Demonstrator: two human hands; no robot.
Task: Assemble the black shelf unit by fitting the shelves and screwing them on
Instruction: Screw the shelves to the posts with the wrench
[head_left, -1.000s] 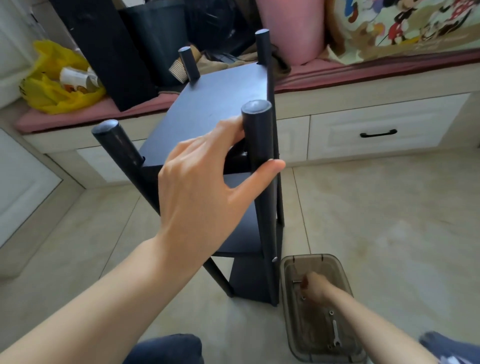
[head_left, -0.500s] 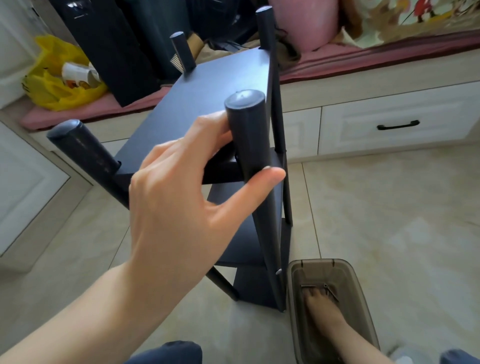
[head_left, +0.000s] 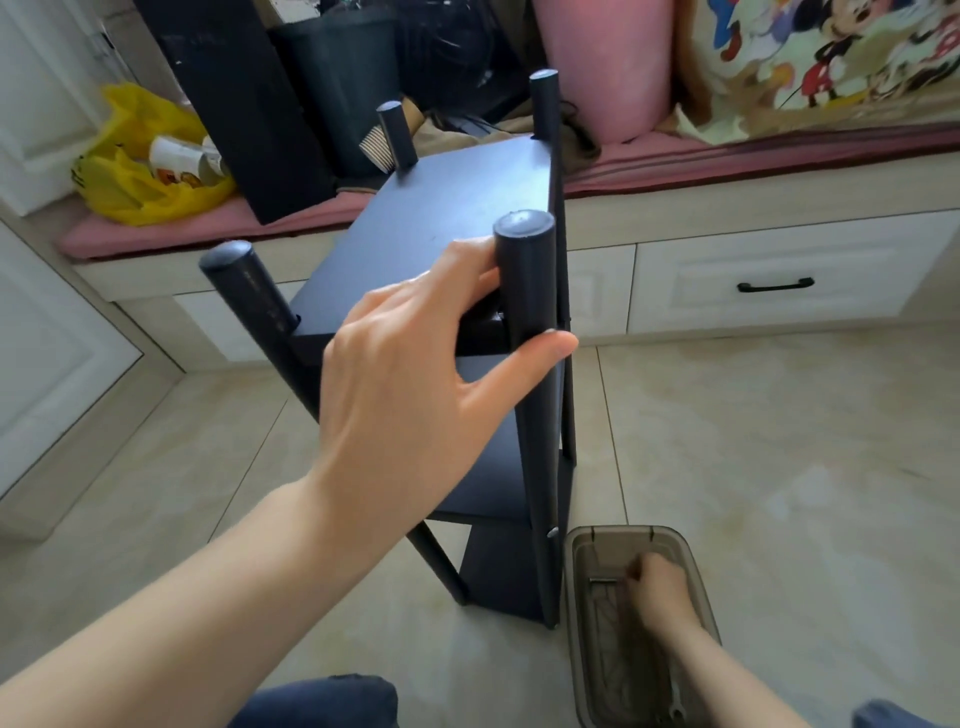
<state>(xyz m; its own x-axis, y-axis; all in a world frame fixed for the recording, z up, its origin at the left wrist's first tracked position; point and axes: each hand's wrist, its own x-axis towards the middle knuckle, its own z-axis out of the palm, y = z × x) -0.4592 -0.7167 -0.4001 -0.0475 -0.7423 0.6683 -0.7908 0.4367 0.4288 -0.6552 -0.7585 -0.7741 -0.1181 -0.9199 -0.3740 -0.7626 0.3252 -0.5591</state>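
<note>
Tiled floor (head_left: 779, 467); left hand (head_left: 405, 384) fingers (head_left: 540, 353) wrap shelf unit (head_left: 457, 208) post (head_left: 530, 291) (right hand (head_left: 657, 587), in tub (head_left: 608, 530): cannot tell).

On floor (head_left: 779, 467), shelf unit (head_left: 457, 208) before bench (head_left: 779, 208); container (head_left: 610, 530) right of its base; bag (head_left: 130, 192) left on bench.

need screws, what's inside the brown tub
In the tub: the right hand, a small spanner, a metal rod; anything beneath the hand is hidden.
</note>
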